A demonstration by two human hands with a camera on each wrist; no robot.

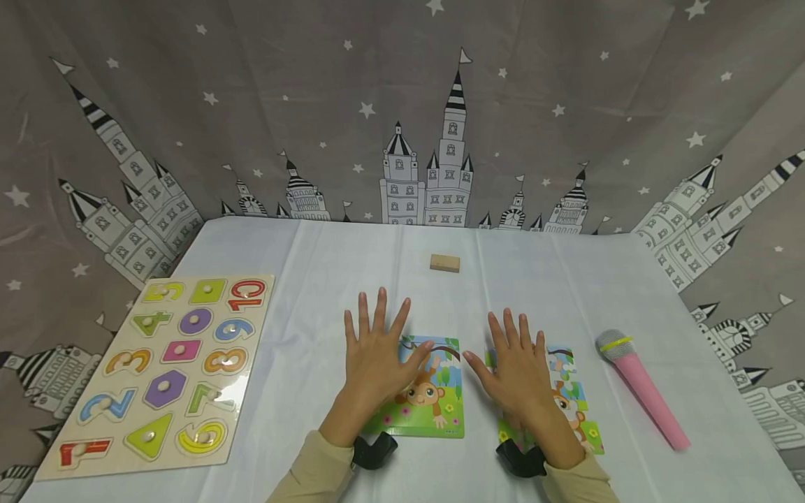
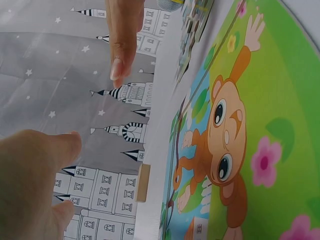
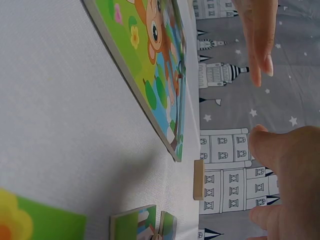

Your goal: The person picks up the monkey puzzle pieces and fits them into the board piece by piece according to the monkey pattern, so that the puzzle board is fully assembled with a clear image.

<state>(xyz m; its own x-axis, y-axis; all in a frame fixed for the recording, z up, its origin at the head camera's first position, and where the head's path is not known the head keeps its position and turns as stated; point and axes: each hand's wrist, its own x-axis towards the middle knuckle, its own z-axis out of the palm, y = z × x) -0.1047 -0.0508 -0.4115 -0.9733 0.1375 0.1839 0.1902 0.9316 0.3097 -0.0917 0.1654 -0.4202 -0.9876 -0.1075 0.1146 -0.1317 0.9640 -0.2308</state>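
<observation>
Picture board [image 1: 434,409] is whole, puzzle pieces [image 1: 574,395] lie unjoined, assembly looks pending; left hand [image 1: 376,363], right hand [image 1: 520,374] spread, empty.

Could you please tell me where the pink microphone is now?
In the head view, the microphone lies toward the right of the white tablecloth, beside the monkey puzzle pieces partly hidden by the right hand.

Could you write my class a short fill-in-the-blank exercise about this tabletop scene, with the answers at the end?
1. The picture board partly covered by the left hand in the head view shows a cartoon ____.
2. The microphone's handle is ____.
3. On the number board, the hexagon is ____.
4. The small white shapes scattered over the grey backdrop are ____.

Missing words: monkey; pink; purple; stars.
</observation>
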